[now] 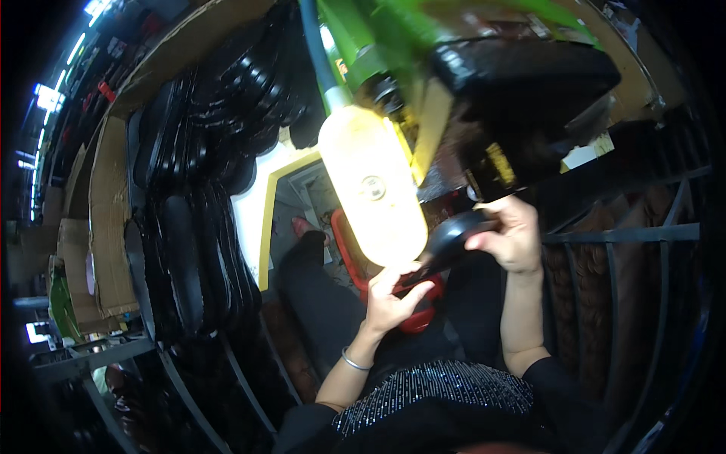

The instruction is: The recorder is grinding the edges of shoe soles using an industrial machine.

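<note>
Between my two hands is a glossy black shoe sole point(452, 236), tilted, close to the end of the glowing lamp. My right hand point(513, 236) grips its right end, thumb on the near side and fingers behind. At its lower left end, my left hand point(395, 301) has fingers and thumb closed on the piece. Glare from the long rounded lamp point(367, 163) washes out part of the left fingertips. Beyond the hands stands a green machine point(522, 19) with a dark, blurred lower part.
At the left, a cardboard box point(113, 204) holds stacks of black soles point(185, 257). A red plastic container point(349, 253) sits low between my legs. Metal racks point(620, 236) stand on both sides, with brown pieces point(594, 303) in the right one. A yellow-edged frame point(268, 219) is left of the lamp.
</note>
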Demonstrator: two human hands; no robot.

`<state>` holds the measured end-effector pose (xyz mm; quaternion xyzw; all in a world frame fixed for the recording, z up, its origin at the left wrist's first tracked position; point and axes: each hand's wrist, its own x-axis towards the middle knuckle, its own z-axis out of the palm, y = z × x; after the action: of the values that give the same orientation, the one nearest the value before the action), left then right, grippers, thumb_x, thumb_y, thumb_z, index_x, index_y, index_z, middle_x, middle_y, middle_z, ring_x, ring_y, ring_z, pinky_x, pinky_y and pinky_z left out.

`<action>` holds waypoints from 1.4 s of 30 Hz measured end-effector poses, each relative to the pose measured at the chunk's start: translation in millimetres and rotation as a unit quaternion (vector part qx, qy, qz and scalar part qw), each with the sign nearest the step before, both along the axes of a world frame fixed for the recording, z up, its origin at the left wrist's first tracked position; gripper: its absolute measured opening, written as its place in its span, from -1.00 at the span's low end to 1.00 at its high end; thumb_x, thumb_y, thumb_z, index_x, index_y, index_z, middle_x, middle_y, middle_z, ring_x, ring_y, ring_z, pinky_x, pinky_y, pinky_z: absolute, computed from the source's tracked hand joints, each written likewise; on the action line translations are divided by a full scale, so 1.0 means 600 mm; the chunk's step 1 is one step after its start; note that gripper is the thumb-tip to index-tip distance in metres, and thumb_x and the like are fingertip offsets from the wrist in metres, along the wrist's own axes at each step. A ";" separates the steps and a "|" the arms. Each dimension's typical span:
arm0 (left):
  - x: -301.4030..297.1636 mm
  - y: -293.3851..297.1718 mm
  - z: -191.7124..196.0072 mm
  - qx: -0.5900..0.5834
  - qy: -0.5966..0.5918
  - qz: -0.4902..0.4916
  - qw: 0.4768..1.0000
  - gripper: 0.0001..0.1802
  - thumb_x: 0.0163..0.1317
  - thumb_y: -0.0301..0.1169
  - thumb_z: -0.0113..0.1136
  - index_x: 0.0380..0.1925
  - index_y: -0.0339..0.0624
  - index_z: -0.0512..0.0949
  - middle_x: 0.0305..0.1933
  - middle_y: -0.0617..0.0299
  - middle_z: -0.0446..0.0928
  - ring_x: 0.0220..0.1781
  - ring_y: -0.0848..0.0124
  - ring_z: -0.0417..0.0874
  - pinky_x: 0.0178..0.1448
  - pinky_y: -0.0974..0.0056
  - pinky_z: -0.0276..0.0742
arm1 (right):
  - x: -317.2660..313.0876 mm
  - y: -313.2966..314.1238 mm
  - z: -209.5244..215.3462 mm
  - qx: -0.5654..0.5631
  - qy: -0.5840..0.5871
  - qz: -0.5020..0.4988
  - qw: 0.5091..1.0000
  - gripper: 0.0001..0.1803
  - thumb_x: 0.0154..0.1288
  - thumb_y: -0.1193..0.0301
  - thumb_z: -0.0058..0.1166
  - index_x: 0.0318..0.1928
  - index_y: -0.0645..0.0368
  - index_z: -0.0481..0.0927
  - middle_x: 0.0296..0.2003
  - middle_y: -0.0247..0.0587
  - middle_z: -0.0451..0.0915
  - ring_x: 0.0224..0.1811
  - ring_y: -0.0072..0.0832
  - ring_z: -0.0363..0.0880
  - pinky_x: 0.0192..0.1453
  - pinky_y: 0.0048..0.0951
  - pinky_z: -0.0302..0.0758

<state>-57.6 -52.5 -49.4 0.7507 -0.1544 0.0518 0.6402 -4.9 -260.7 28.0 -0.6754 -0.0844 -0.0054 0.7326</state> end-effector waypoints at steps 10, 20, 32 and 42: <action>0.084 0.016 0.072 0.134 -0.223 0.166 0.951 -0.71 -0.18 -0.54 0.49 -0.42 -0.34 0.59 -0.50 0.15 0.58 -0.49 0.34 0.61 -0.33 0.39 0.53 | 0.016 -0.071 -0.096 0.311 -0.025 -0.123 0.942 -0.65 0.22 0.29 0.18 -0.01 0.01 0.43 -0.25 -0.35 0.54 -0.30 -0.55 0.51 -0.40 -0.57 0.38; 0.122 0.050 0.112 0.153 -0.231 0.194 0.941 -0.75 -0.17 -0.53 0.41 -0.48 -0.28 0.52 -0.46 0.14 0.50 -0.43 0.32 0.54 -0.32 0.31 0.47 | 0.044 -0.029 -0.066 0.287 0.008 -0.199 0.937 -0.86 0.28 0.44 0.07 -0.20 0.11 0.41 -0.39 -0.31 0.54 -0.50 -0.55 0.51 -0.57 -0.59 0.37; 0.016 0.186 0.123 0.242 -0.135 0.275 0.920 -0.76 -0.13 -0.66 0.36 -0.41 -0.29 0.54 -0.37 0.14 0.57 -0.27 0.27 0.59 -0.10 0.27 0.50 | 0.002 0.031 -0.068 0.164 0.047 -0.029 0.985 -0.68 0.07 0.59 0.25 -0.17 0.35 0.43 -0.39 -0.21 0.55 -0.48 -0.59 0.53 -0.40 -0.56 0.55; -0.054 0.371 0.128 0.613 -0.041 0.461 0.640 -0.59 0.21 -0.31 0.17 0.07 -0.15 0.50 0.19 0.10 0.43 0.33 0.06 0.25 0.37 0.01 0.17 | 0.061 -0.217 0.029 -0.210 -0.359 -0.430 0.801 -0.68 0.06 0.68 0.19 -0.14 0.27 0.48 -0.19 -0.16 0.60 -0.24 -0.47 0.60 -0.10 -0.52 0.55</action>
<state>-89.8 170.0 27.3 0.9422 0.1894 0.2643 -0.0807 31.7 -391.1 45.2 -0.7292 -0.0413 -0.5441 0.4129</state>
